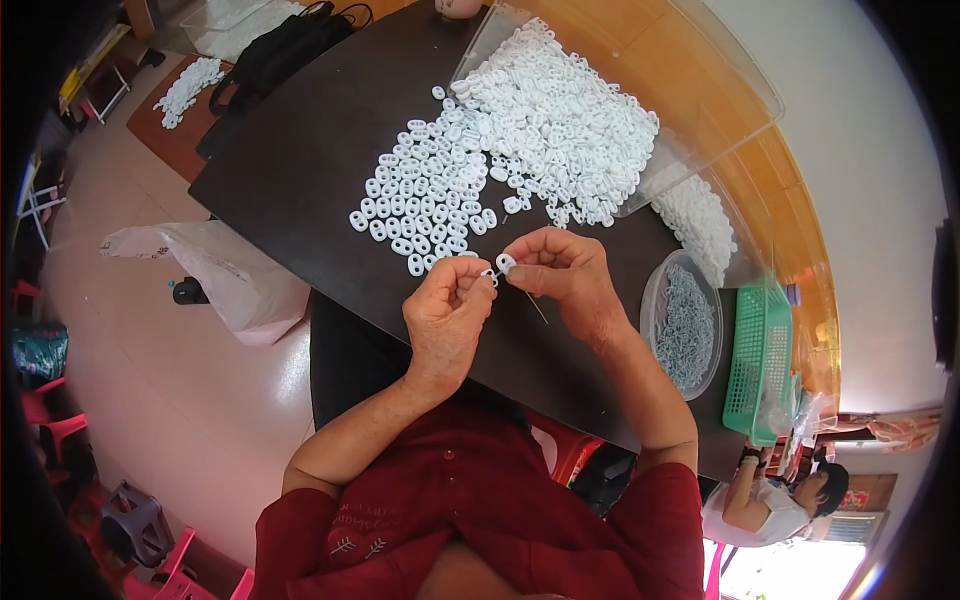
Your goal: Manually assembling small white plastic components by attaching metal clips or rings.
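Note:
Both hands meet over the near edge of the dark table (300, 150). My left hand (443, 312) is closed, pinching a small white oval piece (489, 274) between thumb and fingertips. My right hand (568, 278) pinches another white two-holed oval piece (506, 262), close beside the first. A thin metal rod (538, 308) slants down from beneath the right fingers; what holds its upper end is hidden. Just beyond my hands, loose white oval pieces (420, 195) lie spread flat, merging into a large heap (555, 120) of the same kind.
A clear plastic bin (720, 60) lies behind the heap. At the right stand a round tub (718, 330) of small metal parts and a green basket (757, 360). A plastic bag (235, 280) hangs left of the table. Another person (770, 505) sits at the far right.

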`<state>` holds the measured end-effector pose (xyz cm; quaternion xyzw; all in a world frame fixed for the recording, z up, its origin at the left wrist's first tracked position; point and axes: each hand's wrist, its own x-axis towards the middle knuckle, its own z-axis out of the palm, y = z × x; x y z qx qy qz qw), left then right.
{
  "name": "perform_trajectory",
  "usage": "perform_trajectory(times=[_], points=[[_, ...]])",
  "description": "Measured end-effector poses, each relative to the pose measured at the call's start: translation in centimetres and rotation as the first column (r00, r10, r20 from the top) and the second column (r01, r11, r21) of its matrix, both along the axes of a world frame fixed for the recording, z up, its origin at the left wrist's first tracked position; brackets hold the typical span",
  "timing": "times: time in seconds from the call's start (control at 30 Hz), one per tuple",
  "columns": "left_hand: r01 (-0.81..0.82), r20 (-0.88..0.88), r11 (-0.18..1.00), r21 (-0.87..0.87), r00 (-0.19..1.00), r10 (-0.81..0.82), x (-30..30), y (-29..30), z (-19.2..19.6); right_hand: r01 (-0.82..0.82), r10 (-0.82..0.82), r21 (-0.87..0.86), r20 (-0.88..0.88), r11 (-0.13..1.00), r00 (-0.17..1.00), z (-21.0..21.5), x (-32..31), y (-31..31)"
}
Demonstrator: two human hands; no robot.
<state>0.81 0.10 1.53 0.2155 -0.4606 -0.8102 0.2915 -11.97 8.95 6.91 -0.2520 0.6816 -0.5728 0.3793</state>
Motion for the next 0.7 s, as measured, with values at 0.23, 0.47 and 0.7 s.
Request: perform_trajectory(times=[0.23,0.47,0.7], points=[[-0.002,-0.032,1.0,-0.002,0.999,0.002,-0.3,0.2,0.0,-0.029,0.02,-0.042,-0.192,0.999,0.981,-0.1,0.6,0.0],[0.056,-0.106,0.998,-0.037,0.993,-0.06,-0.3,0.0,-0.4,-0.027,0.013,-0.034,-0.356,0.999,0.934,-0.5,1.2,0.7],[0.131,-0.115,0.989,-0.075,0.984,-0.139,-0.1,-0.4,-0.5,0.004,-0.028,-0.096,-0.256,0.995,0.966,-0.8,1.9,0.7]])
